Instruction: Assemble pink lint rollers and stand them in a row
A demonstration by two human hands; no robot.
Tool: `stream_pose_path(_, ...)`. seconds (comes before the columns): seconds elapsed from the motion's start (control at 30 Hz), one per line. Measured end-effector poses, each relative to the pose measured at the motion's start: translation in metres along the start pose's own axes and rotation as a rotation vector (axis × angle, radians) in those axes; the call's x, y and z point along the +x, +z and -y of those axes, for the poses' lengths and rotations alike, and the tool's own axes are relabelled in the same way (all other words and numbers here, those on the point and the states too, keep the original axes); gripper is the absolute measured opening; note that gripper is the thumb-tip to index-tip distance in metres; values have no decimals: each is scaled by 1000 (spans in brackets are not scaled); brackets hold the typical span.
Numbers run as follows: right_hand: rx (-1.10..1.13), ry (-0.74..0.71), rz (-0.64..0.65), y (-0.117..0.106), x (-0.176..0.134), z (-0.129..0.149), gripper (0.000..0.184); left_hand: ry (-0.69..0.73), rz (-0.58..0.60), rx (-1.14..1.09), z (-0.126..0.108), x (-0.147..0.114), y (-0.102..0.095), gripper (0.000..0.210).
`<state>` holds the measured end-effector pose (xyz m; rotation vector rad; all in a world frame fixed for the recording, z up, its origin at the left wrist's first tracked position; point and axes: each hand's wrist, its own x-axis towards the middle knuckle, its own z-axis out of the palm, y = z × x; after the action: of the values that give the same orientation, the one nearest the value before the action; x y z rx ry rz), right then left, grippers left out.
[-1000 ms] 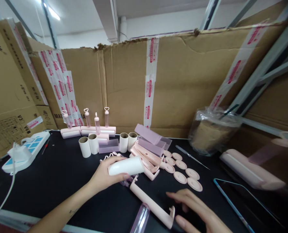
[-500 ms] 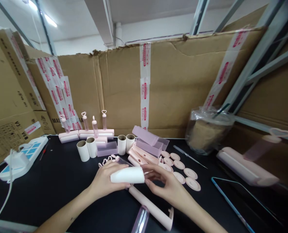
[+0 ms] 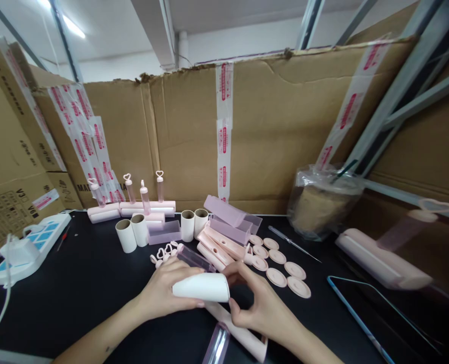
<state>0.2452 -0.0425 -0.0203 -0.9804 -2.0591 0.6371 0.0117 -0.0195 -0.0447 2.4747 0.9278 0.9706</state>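
Note:
A white cardboard tube (image 3: 201,288) lies nearly level between my hands above the black table. My left hand (image 3: 165,288) is wrapped around its left end. My right hand (image 3: 256,298) pinches the right end, thumb at the lower edge and fingers at the upper one. Below the tube is a long pale pink holder (image 3: 243,336), partly covered by my hands. Beside it lies a clear purple tube (image 3: 216,344). Just beyond the hands are pink heart-shaped wand tops (image 3: 165,251), another clear purple tube (image 3: 194,258) and pink holder pieces (image 3: 222,245).
Several pink discs (image 3: 276,277) lie to the right, near a pointed tool (image 3: 294,243). White tubes (image 3: 126,236) stand at the back among purple trays (image 3: 163,232) and assembled pink pieces (image 3: 148,207). A power strip (image 3: 31,250) is at left, a phone (image 3: 376,313) and bagged cup (image 3: 322,207) at right.
The white tube has come slightly lower and its right end has swung down a little. My right hand's fingers have closed in around that end.

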Motion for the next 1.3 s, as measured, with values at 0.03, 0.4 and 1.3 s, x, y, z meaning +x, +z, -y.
stream_pose_path(0.03,-7,6,-1,0,-1,0,36,-15,0,-9,0,0,1,51)
stream_pose_path(0.4,74,37,-288,-34,5,-17,15,-337,-173,-438,-6,3,-8,45)
stream_pose_path(1.3,-55,77,-58,-5,5,18,26,-530,-287,-1545,-19,7,-10,37)
